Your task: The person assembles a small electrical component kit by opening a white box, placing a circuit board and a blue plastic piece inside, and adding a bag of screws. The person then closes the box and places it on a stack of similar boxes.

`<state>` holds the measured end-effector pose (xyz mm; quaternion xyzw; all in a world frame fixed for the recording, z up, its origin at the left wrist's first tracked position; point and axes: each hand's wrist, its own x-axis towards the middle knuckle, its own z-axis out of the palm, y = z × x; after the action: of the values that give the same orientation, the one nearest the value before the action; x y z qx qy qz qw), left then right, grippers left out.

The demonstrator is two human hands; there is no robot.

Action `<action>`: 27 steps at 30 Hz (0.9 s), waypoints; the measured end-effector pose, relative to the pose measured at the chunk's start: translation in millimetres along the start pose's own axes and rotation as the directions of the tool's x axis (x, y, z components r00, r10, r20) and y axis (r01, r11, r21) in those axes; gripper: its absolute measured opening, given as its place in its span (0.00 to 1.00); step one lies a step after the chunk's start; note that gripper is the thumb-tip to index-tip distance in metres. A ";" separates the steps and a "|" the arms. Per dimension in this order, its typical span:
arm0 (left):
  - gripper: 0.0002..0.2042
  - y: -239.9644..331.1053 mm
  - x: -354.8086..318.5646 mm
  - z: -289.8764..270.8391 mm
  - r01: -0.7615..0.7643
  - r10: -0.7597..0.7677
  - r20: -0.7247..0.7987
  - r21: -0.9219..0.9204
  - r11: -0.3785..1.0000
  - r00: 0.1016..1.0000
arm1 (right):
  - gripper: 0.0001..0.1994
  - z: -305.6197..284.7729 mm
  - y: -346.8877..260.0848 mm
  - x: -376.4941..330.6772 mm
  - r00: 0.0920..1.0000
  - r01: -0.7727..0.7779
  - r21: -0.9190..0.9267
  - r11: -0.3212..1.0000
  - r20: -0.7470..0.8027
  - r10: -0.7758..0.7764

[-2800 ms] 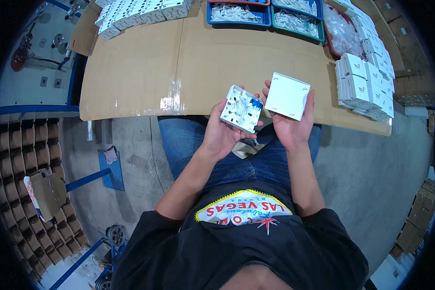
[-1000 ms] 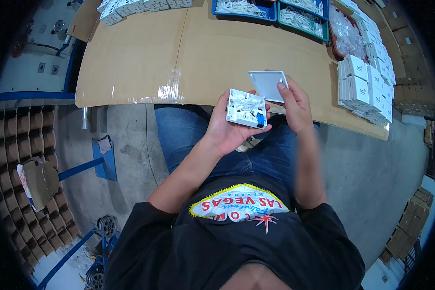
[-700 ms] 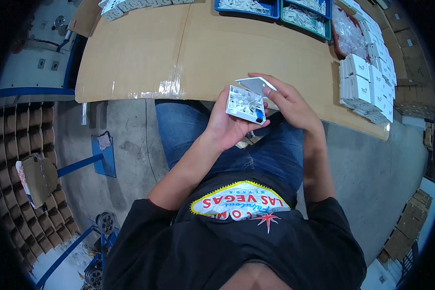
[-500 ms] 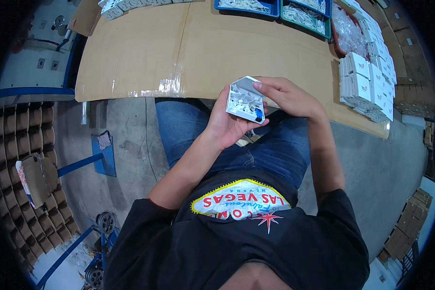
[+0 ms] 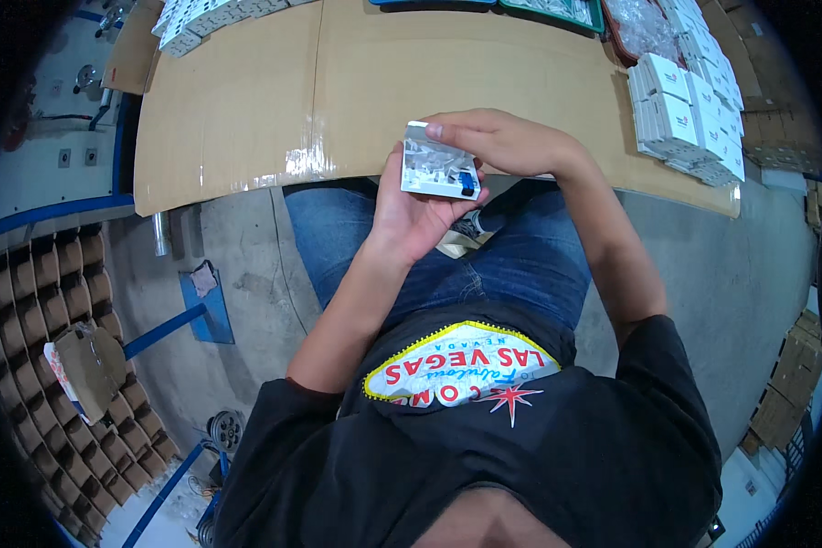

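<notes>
Near the table's front edge, above my lap, my left hand (image 5: 409, 212) cradles a small white box (image 5: 434, 189) from below and the left side. Its top stands open, showing clear plastic, small white parts and a dark blue piece (image 5: 467, 185) at the lower right corner. My right hand (image 5: 513, 142) reaches across from the right, its thumb pressed on the box's raised lid. The other right fingers are partly hidden behind the box.
A cardboard-covered table (image 5: 237, 110) lies ahead. Stacked white boxes (image 5: 676, 119) stand at its right, more white boxes (image 5: 196, 26) at the far left. Along the back are a green tray (image 5: 557, 16) of white parts and a bin of clear plastic bags (image 5: 644, 27).
The view has shifted, and the box sits a little higher and further left in it. The box is turned more upright, and my right thumb has moved to the lid's top edge.
</notes>
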<state>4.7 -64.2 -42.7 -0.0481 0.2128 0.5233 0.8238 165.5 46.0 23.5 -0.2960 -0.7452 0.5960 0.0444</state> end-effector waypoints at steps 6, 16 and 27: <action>0.31 2.8 3.5 -13.3 0.024 -0.012 0.150 -0.076 0.997 0.989 | 0.27 -2.4 8.3 6.5 0.998 0.066 -0.069 0.995 0.027 -0.064; 0.29 4.9 4.7 -11.9 0.010 0.005 0.126 -0.122 0.993 0.992 | 0.27 5.1 8.5 12.4 1.000 -0.014 -0.031 0.999 0.013 0.014; 0.30 2.9 7.2 -5.4 -0.027 0.029 0.029 -0.060 0.998 0.999 | 0.26 6.8 14.4 14.6 0.995 0.088 -0.015 0.996 -0.040 -0.089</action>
<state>3.1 -58.4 -50.0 -0.0619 0.1854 0.5416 0.8176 156.3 49.0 4.2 -0.2751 -0.7604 0.5823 0.0841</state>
